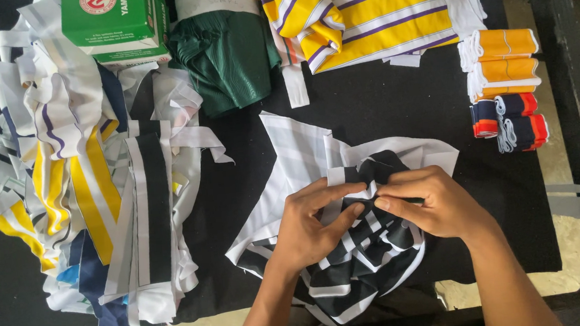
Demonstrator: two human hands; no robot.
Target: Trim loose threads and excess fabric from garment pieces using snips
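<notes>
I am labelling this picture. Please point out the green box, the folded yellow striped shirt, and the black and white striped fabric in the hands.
green box (113,17), head view, front face.
folded yellow striped shirt (381,5), head view, chest panel.
black and white striped fabric (370,261), head view, lower bunched part.

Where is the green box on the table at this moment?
In the head view, the green box stands at the top left edge, on the pile of striped fabric strips, just left of the folded dark green cloth.

Green carton, scrap heap (left), yellow striped fabric, orange rolls.
</notes>
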